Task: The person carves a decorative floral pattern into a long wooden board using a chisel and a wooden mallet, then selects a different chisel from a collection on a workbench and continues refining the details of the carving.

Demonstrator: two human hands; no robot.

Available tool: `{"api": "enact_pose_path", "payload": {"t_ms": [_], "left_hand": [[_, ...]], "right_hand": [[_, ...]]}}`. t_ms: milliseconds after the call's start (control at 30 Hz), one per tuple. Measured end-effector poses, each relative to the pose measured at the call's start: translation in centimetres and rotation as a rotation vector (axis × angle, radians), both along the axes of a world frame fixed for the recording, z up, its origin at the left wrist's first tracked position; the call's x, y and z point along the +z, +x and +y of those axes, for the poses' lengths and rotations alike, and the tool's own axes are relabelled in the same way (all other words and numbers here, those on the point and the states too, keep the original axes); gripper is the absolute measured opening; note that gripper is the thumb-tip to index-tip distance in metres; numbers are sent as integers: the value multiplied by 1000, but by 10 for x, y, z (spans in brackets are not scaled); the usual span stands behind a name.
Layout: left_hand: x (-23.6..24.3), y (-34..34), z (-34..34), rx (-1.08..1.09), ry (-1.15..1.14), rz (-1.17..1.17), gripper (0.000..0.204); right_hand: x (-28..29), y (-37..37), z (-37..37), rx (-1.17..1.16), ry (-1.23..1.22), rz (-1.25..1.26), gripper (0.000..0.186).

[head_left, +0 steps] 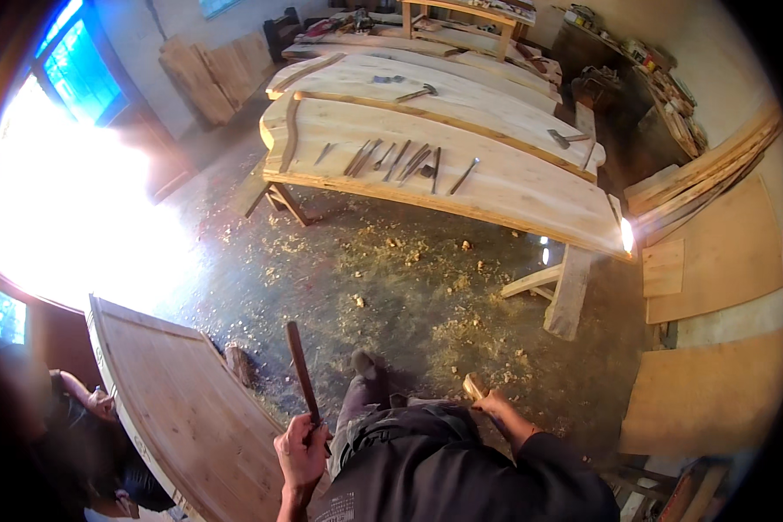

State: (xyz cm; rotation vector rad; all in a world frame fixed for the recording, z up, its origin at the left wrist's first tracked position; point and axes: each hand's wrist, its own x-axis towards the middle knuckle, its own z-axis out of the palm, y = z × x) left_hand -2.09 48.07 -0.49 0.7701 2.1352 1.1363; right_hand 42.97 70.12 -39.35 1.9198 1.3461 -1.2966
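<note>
My left hand is closed round the lower end of a slim dark brown tool, which points up and away from me. Its exact kind cannot be told. At my right side, my right hand grips a light wooden block, partly covered by the fingers. Beyond the floor, several chisels lie in a row on a thick wooden slab with a curved left end. A hammer and a second hammer rest on the slab behind.
A large wooden panel leans at my left, with another person's hand beside it. A trestle leg supports the near slab. Wood chips litter the floor. Boards lean along the right wall. Glare floods the left doorway.
</note>
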Motion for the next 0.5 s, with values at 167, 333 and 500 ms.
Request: {"api": "enact_pose_path", "payload": {"t_ms": [167,333,500], "left_hand": [[-59,-58,67,-129,-110,35,18],[-146,-119,106,-110,-273,21,21],[-219,-167,141,-24,-348,-45,19]], "right_hand": [[47,-11,-28,-730,-117,496,42],[99,-25,27,-538,-61,330,63],[135,-40,114,-338,33,187,86]]}}
